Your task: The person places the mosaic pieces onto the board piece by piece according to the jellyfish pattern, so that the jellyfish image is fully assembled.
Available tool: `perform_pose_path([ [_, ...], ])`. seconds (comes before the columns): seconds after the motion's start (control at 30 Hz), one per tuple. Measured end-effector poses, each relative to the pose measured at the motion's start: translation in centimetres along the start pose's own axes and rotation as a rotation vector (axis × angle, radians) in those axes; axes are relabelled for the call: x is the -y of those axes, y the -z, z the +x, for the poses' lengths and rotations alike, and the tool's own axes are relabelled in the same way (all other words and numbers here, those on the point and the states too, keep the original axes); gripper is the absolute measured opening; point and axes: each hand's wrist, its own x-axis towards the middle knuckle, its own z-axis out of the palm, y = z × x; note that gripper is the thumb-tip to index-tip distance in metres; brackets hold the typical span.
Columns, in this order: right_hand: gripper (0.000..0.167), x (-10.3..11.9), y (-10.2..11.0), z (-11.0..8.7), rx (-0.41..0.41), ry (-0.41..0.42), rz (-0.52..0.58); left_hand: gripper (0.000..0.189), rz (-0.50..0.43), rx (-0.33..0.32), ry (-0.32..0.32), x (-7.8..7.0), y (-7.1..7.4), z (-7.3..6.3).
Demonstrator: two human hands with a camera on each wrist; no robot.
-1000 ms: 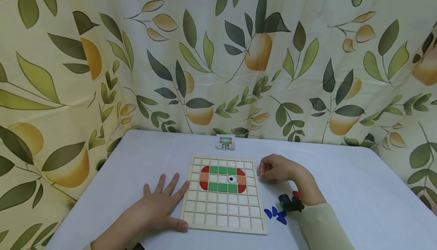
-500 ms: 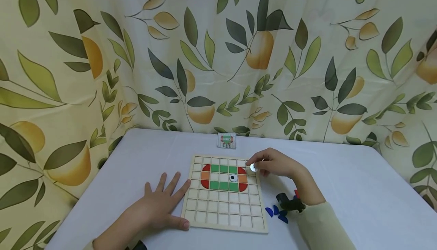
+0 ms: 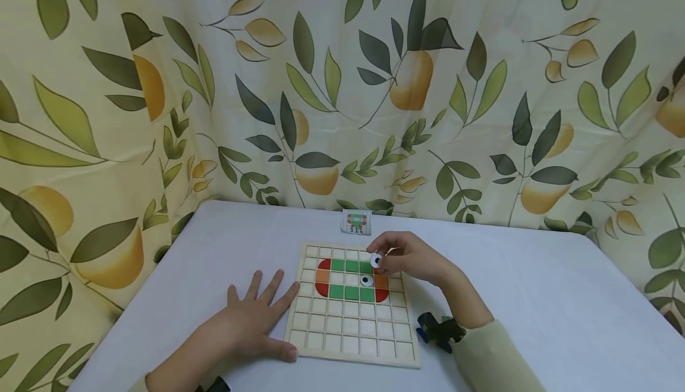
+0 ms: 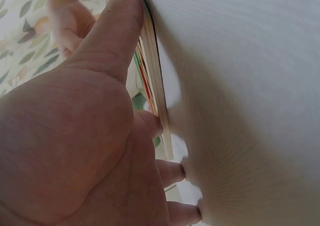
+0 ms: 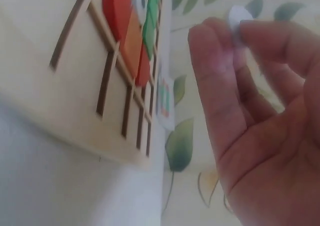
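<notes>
Between thumb and fingers my right hand (image 3: 411, 257) pinches a round white eye piece (image 3: 376, 260) with a black pupil, held over the upper right of the wooden grid board (image 3: 350, 342). The right wrist view shows the eye piece (image 5: 240, 20) edge-on at the fingertips. On the board lie green squares (image 3: 351, 292), red rounded corners (image 3: 323, 265) and orange squares (image 3: 323, 276), forming a ring. Inside the ring sits another eye piece (image 3: 366, 281), toward its right end. My left hand (image 3: 248, 325) lies spread on the table, thumb and forefinger against the board's left edge.
Behind the board lies a small picture card (image 3: 356, 222) with a similar coloured figure. Blue pieces (image 3: 422, 335) lie right of the board, partly hidden by the right wrist camera (image 3: 440, 331). A leaf-and-fruit patterned curtain (image 3: 342, 82) hangs behind the white table (image 3: 246, 237).
My right hand has moved left from beside the board to above it, bringing the eye piece over the coloured ring. The left hand has stayed in place.
</notes>
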Motion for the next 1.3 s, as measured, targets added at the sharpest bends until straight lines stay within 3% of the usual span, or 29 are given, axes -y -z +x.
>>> perform_pose_path([
  [0.17,0.025,0.6,-1.5,0.2,-0.002,0.032,0.052,0.118,-0.021,0.015,0.009,0.0,-0.5,0.0],
  [0.27,0.022,1.2,-2.5,0.9,-0.022,0.009,0.045,0.118,-0.018,0.013,0.010,0.1,-0.7,0.0],
  [0.37,0.018,1.7,-3.4,2.0,-0.021,-0.010,-0.036,0.118,-0.019,0.008,0.005,0.1,-0.7,0.0],
  [0.63,0.008,3.0,-5.0,4.5,0.079,-0.016,-0.360,0.118,-0.009,0.001,0.008,0.2,-0.6,0.0],
  [0.83,0.009,3.4,-5.8,5.4,0.133,-0.036,-0.443,0.118,0.005,0.001,0.004,0.1,-0.4,0.0],
  [1.13,0.011,3.7,-6.4,5.8,0.099,-0.078,-0.585,0.118,0.002,0.013,0.003,0.0,-0.4,0.6],
  [1.3,0.015,3.9,-6.7,5.8,0.104,-0.102,-0.590,0.119,-0.007,0.014,0.014,0.2,-0.3,0.4],
])
